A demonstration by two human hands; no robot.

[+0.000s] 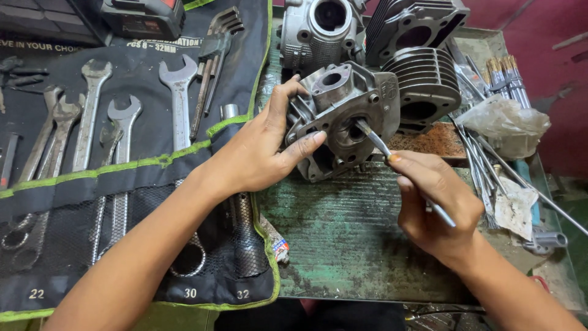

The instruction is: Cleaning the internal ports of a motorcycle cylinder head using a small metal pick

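Note:
My left hand (260, 150) grips a grey metal cylinder head (343, 116), holding it tilted on its edge above a green worn tray (343, 245). Its thumb lies across the front face and the fingers curl over the top left. My right hand (435, 205) holds a thin metal rod-like tool (392, 156) like a pen. The tool's tip reaches into the round port in the middle of the cylinder head.
A black tool roll with green trim (135, 165) holding several open-ended spanners (179, 98) lies at the left. Behind the head stand finned engine cylinders (422, 86) and another engine casting (318, 30). Brushes, rods and a crumpled plastic bag (508, 122) crowd the right side.

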